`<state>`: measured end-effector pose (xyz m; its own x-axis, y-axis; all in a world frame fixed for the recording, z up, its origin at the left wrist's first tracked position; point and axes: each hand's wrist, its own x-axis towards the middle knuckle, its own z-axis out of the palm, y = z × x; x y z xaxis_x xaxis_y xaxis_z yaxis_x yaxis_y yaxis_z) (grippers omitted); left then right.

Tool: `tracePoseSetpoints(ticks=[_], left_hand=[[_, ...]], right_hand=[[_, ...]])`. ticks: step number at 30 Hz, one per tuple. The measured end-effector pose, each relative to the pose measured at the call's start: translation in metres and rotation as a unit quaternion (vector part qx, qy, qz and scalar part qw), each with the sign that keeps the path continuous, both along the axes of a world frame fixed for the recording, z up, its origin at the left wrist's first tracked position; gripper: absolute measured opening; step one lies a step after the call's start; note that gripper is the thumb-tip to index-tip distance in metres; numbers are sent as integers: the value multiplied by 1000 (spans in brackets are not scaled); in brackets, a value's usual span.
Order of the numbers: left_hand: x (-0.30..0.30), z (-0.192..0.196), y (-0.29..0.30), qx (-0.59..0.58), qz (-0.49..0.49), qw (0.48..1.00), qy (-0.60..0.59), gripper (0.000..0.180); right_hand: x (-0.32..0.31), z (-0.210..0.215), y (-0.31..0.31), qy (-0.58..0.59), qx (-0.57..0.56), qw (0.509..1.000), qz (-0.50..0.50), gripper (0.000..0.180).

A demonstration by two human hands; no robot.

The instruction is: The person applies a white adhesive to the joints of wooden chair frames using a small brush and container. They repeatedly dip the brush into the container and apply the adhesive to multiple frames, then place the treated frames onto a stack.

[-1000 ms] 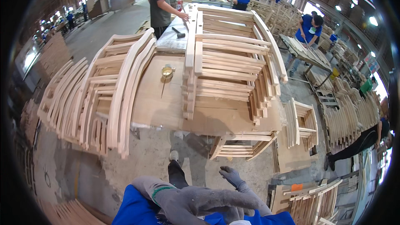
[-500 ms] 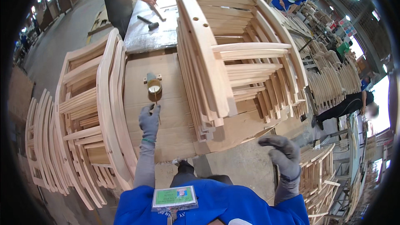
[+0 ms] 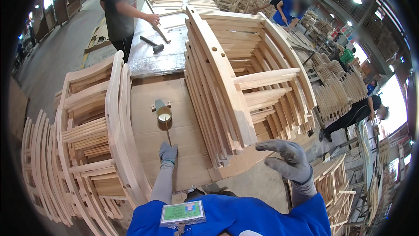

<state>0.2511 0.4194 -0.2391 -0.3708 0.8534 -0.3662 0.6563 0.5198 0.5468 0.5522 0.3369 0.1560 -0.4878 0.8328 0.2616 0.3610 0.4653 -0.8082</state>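
Observation:
A cup of pale liquid point(image 3: 164, 117) sits in a grey holder on the cardboard-covered bench. From it a thin brown stick point(image 3: 168, 133) slants toward me. At the stick's near end is my left hand point(image 3: 167, 154), in a grey glove, with fingers curled and closed about the tip. My right hand point(image 3: 289, 161), also gloved, is raised off the near right corner of the bench, fingers and thumb apart, holding nothing. Close beyond it stands a stack of pale wooden chair frames point(image 3: 238, 100), tilted on the bench.
More curved wooden frames point(image 3: 111, 118) lean along the bench's left side. A black-headed mallet point(image 3: 152, 45) lies on the silvery tabletop point(image 3: 146, 63) ahead, where a co-worker point(image 3: 120, 15) holds a wooden piece point(image 3: 158, 26). Other frames point(image 3: 334, 192) stand low on my right.
The view has shifted, so the bench sits lower in the picture. My left hand has drawn back slightly toward me along the stick. My right hand has risen toward the chair-frame stack.

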Motion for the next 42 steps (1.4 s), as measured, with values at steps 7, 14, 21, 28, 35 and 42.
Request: tracePoseSetpoints(ticks=[7, 14, 21, 28, 35, 42], left_hand=[[1, -9, 21, 82, 45, 987, 129, 73], [-13, -47, 26, 46, -350, 788, 505, 15], [-3, 57, -15, 37, 142, 877, -458, 25], [37, 296, -56, -7, -106, 714, -692, 22], [-37, 193, 84, 263, 7, 831, -489, 45], [-141, 2, 171, 45, 118, 829, -545, 31]], right_hand=[[-25, 7, 16, -30, 81, 993, 83, 35], [-28, -1, 11, -41, 37, 994, 92, 36], [-38, -20, 40, -128, 116, 973, 156, 37], [-87, -29, 94, -372, 291, 861, 189, 44], [-43, -16, 135, -183, 324, 928, 1, 36], [80, -10, 49, 43, 122, 909, -397, 47]])
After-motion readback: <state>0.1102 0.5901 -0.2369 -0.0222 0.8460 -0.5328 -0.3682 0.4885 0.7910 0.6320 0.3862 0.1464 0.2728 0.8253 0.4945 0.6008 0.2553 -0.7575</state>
